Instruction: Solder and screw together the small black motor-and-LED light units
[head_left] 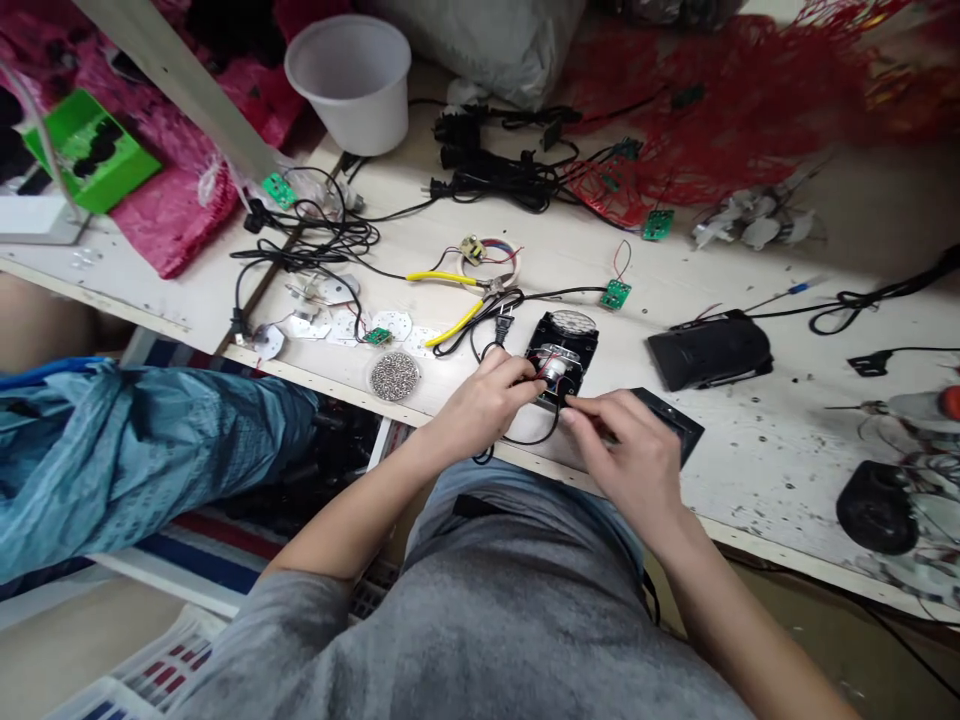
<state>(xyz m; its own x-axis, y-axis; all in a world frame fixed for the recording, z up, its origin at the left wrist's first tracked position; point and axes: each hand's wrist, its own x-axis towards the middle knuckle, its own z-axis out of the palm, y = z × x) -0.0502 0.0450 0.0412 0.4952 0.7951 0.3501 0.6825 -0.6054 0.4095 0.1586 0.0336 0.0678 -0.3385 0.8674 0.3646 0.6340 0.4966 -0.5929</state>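
Note:
A black plastic housing (589,352) lies open on the bench in front of me, with a white round part (553,369) and thin red wires inside it. My left hand (487,402) reaches over the housing's left side, thumb and fingers pinched together by the wires; what they grip is too small to make out. At the near edge, my right hand (631,445) pinches a black power cord (538,440) where it meets the housing. Partly behind that hand lies a flat black cover (684,428). A two-pin plug (504,322) rests just beyond my left hand.
Yellow-handled pliers (456,322) and a round dish of small metal screws (394,375) lie to the left. Another black housing (711,350) sits at right. Green circuit boards (615,293), tangled cords (322,235) and a white tub (349,85) stand farther back.

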